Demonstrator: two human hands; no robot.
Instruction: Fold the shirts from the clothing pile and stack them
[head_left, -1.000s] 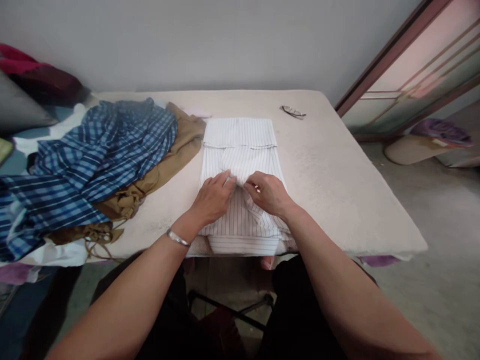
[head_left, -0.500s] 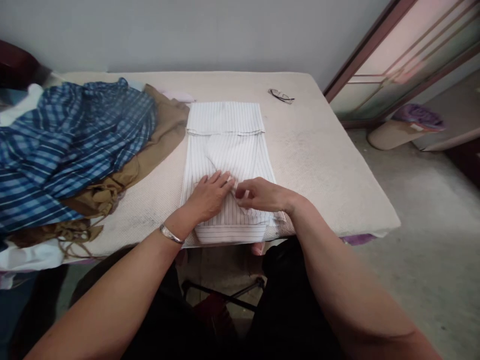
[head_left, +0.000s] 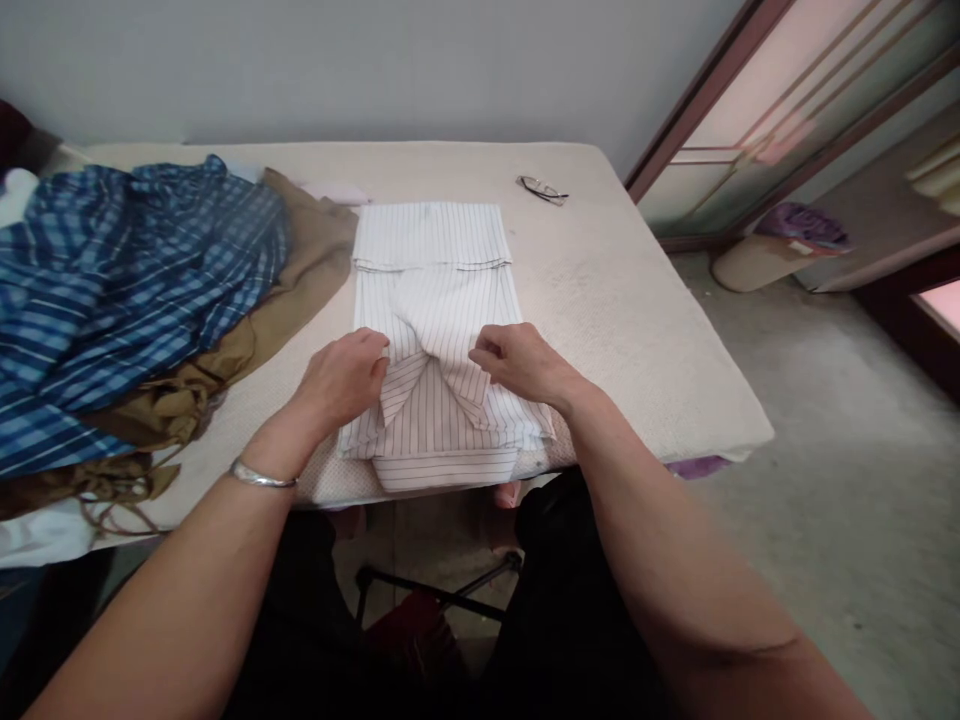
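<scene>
Lying folded at the near edge of the cream-covered table [head_left: 630, 340], the striped shirt [head_left: 431, 235] could crease crookedly if the left hand [head_left: 345, 375] and right hand [head_left: 525, 365], both curled, their grip impossible to tell, pull unevenly.

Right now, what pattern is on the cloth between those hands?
Thin dark stripes on white cloth, best seen in the head view.

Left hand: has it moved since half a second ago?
Yes, to the left. Judged against the eyeglasses, the left hand has shifted farther left, away from the middle of the striped shirt toward its left side.
</scene>
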